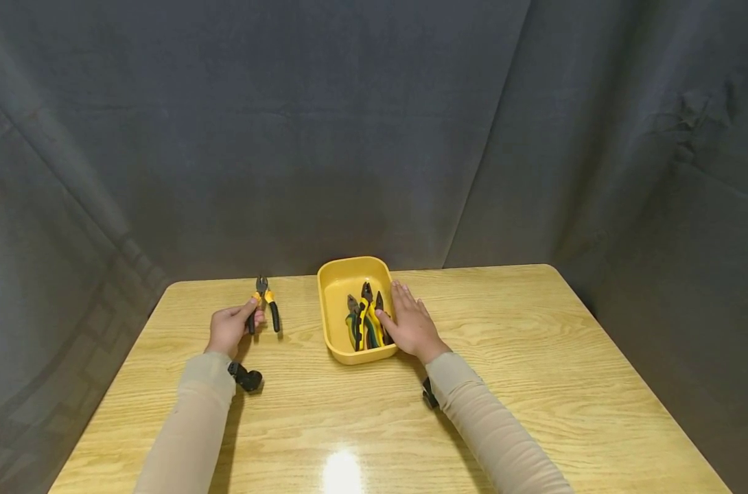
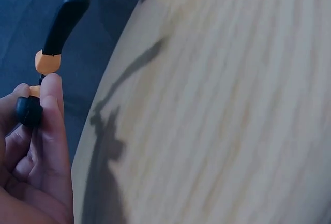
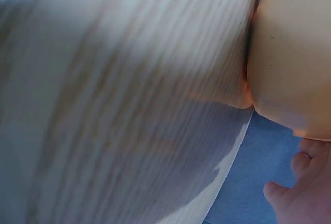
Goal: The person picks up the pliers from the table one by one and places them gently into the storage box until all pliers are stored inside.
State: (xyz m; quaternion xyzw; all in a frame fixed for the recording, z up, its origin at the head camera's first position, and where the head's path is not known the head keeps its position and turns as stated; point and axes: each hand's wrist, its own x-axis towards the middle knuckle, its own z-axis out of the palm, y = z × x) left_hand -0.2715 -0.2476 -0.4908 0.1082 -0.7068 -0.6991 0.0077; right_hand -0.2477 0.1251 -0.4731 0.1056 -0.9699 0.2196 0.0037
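My left hand (image 1: 228, 328) pinches one handle of a pair of pliers (image 1: 274, 315) with black and yellow grips. Their handles are spread and their head points away from me. In the left wrist view, thumb and fingers close round one black grip while the other handle (image 2: 66, 22) sticks out free. My right hand (image 1: 416, 331) rests against the right rim of a yellow bin (image 1: 333, 302), fingers extended, thumb over the edge. Inside the bin lie several pliers (image 1: 366, 322) with yellow, green and black grips, partly behind the right thumb. The right wrist view catches the bin's outer wall (image 3: 295, 53).
The bin stands near the far edge of a wooden table (image 1: 534, 384). Behind the table hangs a dark grey curtain (image 1: 349, 137), with more of it at both sides. Bare tabletop lies between the left hand and the bin.
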